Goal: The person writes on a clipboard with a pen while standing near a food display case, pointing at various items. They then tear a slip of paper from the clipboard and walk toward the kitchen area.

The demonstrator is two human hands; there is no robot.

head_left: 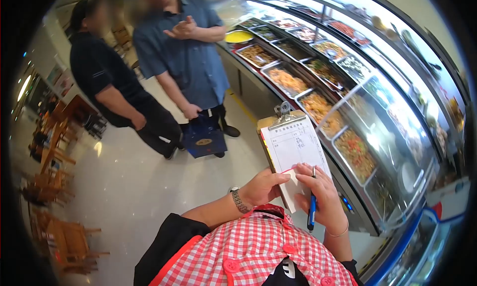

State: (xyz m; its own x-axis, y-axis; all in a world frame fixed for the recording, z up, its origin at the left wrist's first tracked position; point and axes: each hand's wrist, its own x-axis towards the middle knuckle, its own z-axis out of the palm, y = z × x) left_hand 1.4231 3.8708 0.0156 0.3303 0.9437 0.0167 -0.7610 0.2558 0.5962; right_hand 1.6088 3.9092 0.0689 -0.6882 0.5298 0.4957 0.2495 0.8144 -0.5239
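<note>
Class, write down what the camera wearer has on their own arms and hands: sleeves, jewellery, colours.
Left hand: a metal-link watch at the wrist, and a black sleeve with red edging further up. Right hand: a thin bangle at the wrist. Both forearms are uncovered.

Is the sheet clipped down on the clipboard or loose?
Clipped: the metal clip sits over the top of the sheet, flat on the clipboard in the left hand; the right hand holds a pen.

A long glass-fronted steel serving bench (355, 217) carries rows of rectangular metal trays of cooked food (355, 154); a round yellow bowl (238, 36) sits at the bench's far end.
</note>
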